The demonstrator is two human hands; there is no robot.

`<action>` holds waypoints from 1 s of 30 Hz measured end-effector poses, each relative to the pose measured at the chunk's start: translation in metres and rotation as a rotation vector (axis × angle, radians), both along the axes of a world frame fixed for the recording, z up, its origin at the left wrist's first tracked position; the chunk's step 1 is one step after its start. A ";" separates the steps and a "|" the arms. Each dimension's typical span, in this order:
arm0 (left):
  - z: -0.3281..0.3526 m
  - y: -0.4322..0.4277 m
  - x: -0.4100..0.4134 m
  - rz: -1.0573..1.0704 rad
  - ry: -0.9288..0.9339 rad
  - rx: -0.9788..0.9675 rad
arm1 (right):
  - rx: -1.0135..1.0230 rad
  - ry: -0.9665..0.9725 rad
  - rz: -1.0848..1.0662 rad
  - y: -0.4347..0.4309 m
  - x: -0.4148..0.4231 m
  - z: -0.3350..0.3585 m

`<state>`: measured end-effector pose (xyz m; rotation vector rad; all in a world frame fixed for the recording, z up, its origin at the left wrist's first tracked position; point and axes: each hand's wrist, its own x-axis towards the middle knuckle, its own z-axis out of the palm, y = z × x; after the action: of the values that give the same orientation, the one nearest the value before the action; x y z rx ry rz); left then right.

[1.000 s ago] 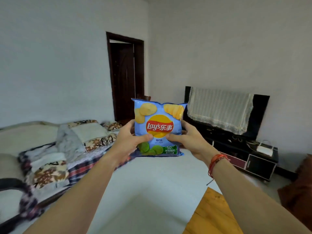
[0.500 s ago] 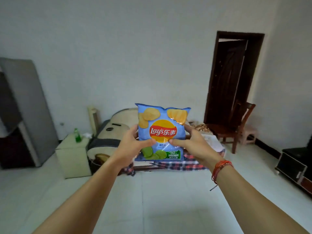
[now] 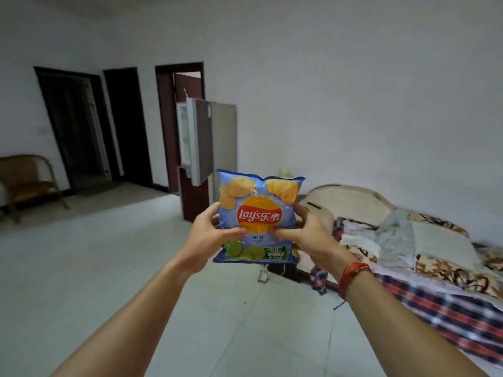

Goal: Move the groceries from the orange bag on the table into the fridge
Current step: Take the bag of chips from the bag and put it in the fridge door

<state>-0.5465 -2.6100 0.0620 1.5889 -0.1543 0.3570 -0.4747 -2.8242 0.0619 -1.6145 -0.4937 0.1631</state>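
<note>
I hold a light-blue bag of Lay's chips (image 3: 258, 197) upright in front of me at arm's length. My left hand (image 3: 208, 234) grips its left edge and my right hand (image 3: 310, 235) grips its right edge, thumbs on the front. Behind the bag, across the floor, stands the grey fridge (image 3: 223, 137) against the white wall, its upper door (image 3: 194, 140) swung open toward me. The orange bag and the table are out of view.
A sofa bed (image 3: 424, 240) with patterned blankets runs along the right. Dark doorways (image 3: 79, 126) line the left wall, and a wicker chair (image 3: 27, 180) sits at far left. Light tiled floor (image 3: 109, 268) stretches between me and the fridge.
The view has swung left across the room: the fridge moved from the left edge to the centre and the sofa bed to the right. Both hands keep the same hold on the chips.
</note>
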 end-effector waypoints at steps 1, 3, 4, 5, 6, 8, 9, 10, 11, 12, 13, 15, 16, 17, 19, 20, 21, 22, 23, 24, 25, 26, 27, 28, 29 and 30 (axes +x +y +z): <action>-0.001 0.014 -0.011 0.026 0.006 -0.004 | -0.005 0.011 0.030 0.017 -0.003 -0.001; -0.002 0.041 -0.032 0.078 0.023 -0.014 | -0.013 0.023 0.085 0.049 -0.011 -0.003; -0.003 0.053 -0.043 0.105 0.029 -0.018 | -0.015 0.026 0.113 0.064 -0.016 -0.003; -0.003 0.064 -0.053 0.134 0.032 -0.018 | -0.019 0.027 0.140 0.079 -0.022 -0.004; -0.004 0.075 -0.062 0.163 0.032 -0.021 | -0.026 0.027 0.163 0.092 -0.027 -0.003; -0.003 0.093 -0.080 0.216 0.031 -0.022 | -0.038 0.033 0.199 0.116 -0.035 -0.002; -0.002 0.100 -0.088 0.238 0.032 -0.022 | -0.038 0.033 0.222 0.126 -0.038 -0.001; -0.001 0.107 -0.095 0.260 0.033 -0.025 | -0.039 0.030 0.246 0.136 -0.041 0.001; 0.000 0.112 -0.102 0.281 0.032 -0.026 | -0.043 0.023 0.271 0.145 -0.044 0.002; 0.001 0.117 -0.107 0.303 0.032 -0.028 | -0.047 0.015 0.296 0.153 -0.045 0.003; 0.001 0.121 -0.112 0.324 0.032 -0.030 | -0.051 0.008 0.322 0.160 -0.047 0.004; 0.000 0.127 -0.118 0.359 0.029 -0.036 | -0.055 0.004 0.365 0.170 -0.047 0.005; 0.000 0.130 -0.121 0.374 0.026 -0.040 | -0.053 0.006 0.380 0.175 -0.047 0.005; 0.000 0.132 -0.123 0.386 0.022 -0.041 | -0.048 0.010 0.393 0.179 -0.047 0.005; 0.000 0.136 -0.123 0.402 0.021 -0.041 | -0.037 0.014 0.417 0.185 -0.044 0.005; 0.000 0.138 -0.122 0.409 0.023 -0.043 | -0.033 0.015 0.429 0.188 -0.043 0.006; 0.001 0.140 -0.121 0.414 0.023 -0.045 | -0.027 0.013 0.437 0.190 -0.041 0.006; 0.001 0.142 -0.118 0.418 0.020 -0.048 | -0.023 0.009 0.442 0.193 -0.039 0.006; 0.000 0.144 -0.116 0.423 0.017 -0.049 | -0.021 0.003 0.448 0.194 -0.036 0.006; 0.000 0.145 -0.112 0.427 0.015 -0.050 | -0.021 0.002 0.457 0.196 -0.032 0.006; -0.001 0.146 -0.109 0.432 0.016 -0.048 | -0.021 0.002 0.468 0.197 -0.028 0.006; -0.003 0.147 -0.105 0.437 0.019 -0.044 | -0.021 0.000 0.476 0.198 -0.024 0.006; -0.004 0.148 -0.102 0.442 0.024 -0.041 | -0.023 -0.002 0.482 0.199 -0.019 0.005; -0.006 0.149 -0.098 0.447 0.029 -0.039 | -0.027 -0.002 0.486 0.201 -0.014 0.004; -0.007 0.150 -0.095 0.452 0.034 -0.038 | -0.032 -0.001 0.492 0.203 -0.009 0.003; -0.009 0.152 -0.092 0.457 0.038 -0.040 | -0.034 0.000 0.496 0.205 -0.005 0.001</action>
<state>-0.6381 -2.4581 0.0530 1.5826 0.2495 0.6784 -0.4794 -2.6190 0.0630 -1.4986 -0.8898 0.5451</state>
